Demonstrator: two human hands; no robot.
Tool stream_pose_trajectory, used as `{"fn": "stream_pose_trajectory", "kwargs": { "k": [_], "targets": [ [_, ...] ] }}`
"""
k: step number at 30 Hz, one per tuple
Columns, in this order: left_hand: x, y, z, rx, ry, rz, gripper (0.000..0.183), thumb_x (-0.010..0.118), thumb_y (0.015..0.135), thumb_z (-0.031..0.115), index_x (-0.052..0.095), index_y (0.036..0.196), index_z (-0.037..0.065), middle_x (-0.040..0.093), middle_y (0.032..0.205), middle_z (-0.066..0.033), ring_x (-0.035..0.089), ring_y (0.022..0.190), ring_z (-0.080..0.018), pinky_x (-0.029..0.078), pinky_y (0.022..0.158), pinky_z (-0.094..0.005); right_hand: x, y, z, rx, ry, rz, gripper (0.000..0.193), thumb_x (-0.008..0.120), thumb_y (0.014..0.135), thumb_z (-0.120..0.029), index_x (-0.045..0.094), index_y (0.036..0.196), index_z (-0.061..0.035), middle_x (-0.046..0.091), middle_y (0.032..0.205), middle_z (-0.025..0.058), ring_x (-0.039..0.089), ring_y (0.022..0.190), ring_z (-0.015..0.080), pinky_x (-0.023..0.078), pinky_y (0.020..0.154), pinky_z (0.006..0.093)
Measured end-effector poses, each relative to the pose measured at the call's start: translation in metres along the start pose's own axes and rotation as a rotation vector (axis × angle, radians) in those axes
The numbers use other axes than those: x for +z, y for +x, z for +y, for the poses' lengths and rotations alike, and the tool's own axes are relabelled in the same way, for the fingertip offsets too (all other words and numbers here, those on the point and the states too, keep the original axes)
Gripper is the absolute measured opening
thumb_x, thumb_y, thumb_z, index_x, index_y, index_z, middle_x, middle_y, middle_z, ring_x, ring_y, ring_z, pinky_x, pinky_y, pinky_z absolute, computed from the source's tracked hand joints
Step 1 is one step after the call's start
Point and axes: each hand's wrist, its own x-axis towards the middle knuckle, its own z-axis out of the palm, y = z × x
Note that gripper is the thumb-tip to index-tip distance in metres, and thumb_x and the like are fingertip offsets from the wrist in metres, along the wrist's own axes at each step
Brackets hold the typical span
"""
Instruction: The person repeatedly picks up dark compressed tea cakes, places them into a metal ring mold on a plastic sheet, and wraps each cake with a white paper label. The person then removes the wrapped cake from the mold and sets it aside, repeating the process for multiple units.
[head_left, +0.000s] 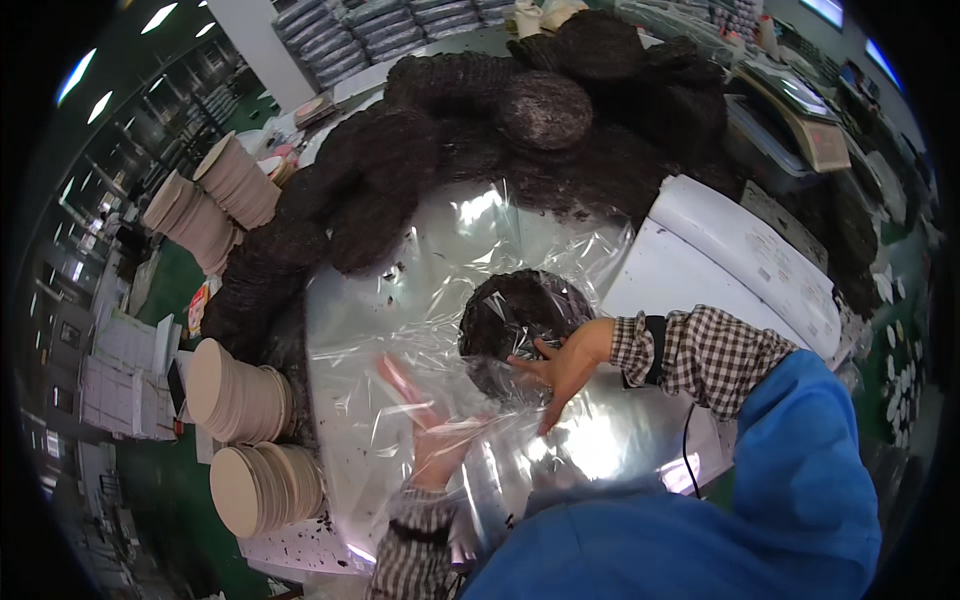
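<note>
A dark, round, coarse disc that looks like dried seaweed (515, 310) lies flat near the middle of the worktable, with clear plastic film (375, 345) around it and partly over it. My right hand (568, 368) rests on the disc's near right edge, its fingers spread over film and disc. Left of the disc, my left hand (425, 425) lies beneath or inside the clear film with its fingers stretched out. Glare on the film blurs the outline of that hand. Neither hand is closed around anything.
Heaped dark discs (360, 165) curve around the table's far and left sides. Stacks of round beige boards (240, 392) line the left edge. At the right lies a white plastic roll (745, 270), with a scale (795, 105) behind it. Packed bundles (325, 45) stand at the back.
</note>
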Motion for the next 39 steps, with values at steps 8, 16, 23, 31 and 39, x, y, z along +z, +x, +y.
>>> {"fn": "stream_pose_trajectory", "kwargs": {
  "k": [8, 16, 23, 31, 39],
  "targets": [
    [0.064, 0.062, -0.046, 0.135, 0.199, -0.291, 0.042, 0.064, 0.084, 0.027, 0.065, 0.120, 0.007, 0.067, 0.110, -0.0123, 0.063, 0.099, -0.0315, 0.048, 0.092, -0.0422, 0.028, -0.122, 0.017, -0.080, 0.337, 1.055, 0.045, 0.063, 0.093, -0.041, 0.068, 0.077, 0.0012, 0.070, 0.079, 0.0133, 0.067, 0.074, 0.0217, 0.051, 0.065, 0.0361],
    [0.030, 0.079, -0.042, 0.382, 0.478, -0.661, 0.044, 0.070, 0.082, 0.033, 0.065, 0.113, 0.001, 0.069, 0.105, -0.0169, 0.068, 0.093, -0.0325, 0.051, 0.085, -0.0429, 0.028, -0.009, -0.007, -0.304, -0.286, 1.569, 0.064, 0.047, 0.098, -0.053, 0.052, 0.132, 0.0006, 0.066, 0.111, 0.0202, 0.063, 0.105, 0.0338, 0.051, 0.090, 0.0449],
    [-0.051, 0.116, -0.008, -0.162, 0.042, -0.488, 0.108, 0.091, 0.064, 0.028, 0.031, 0.149, 0.004, 0.059, 0.131, -0.0188, 0.055, 0.123, -0.0242, 0.043, 0.105, -0.0372, 0.015, -0.037, -0.030, 0.103, -0.169, 0.916, 0.067, 0.051, 0.095, -0.054, 0.050, 0.135, 0.0004, 0.060, 0.127, 0.0169, 0.060, 0.115, 0.0364, 0.047, 0.099, 0.0433],
    [0.044, 0.068, -0.003, 0.436, 0.440, -0.323, 0.057, 0.081, 0.076, 0.032, 0.056, 0.119, 0.003, 0.051, 0.131, -0.0203, 0.047, 0.123, -0.0385, 0.036, 0.109, -0.0499, 0.025, -0.043, 0.023, -0.538, 0.767, 1.157, 0.037, 0.063, 0.091, -0.024, 0.058, 0.122, -0.0055, 0.054, 0.125, 0.0082, 0.054, 0.113, 0.0270, 0.046, 0.099, 0.0391],
    [0.038, 0.063, 0.006, 0.407, 0.078, -0.243, 0.074, 0.080, 0.070, 0.010, 0.040, 0.131, -0.002, 0.031, 0.150, -0.0255, 0.042, 0.132, -0.0396, 0.038, 0.108, -0.0458, 0.035, -0.017, -0.006, -0.137, -0.144, 1.275, 0.027, 0.066, 0.079, -0.006, 0.059, 0.104, -0.0019, 0.050, 0.115, 0.0135, 0.045, 0.115, 0.0330, 0.037, 0.104, 0.0377]
  ]
}}
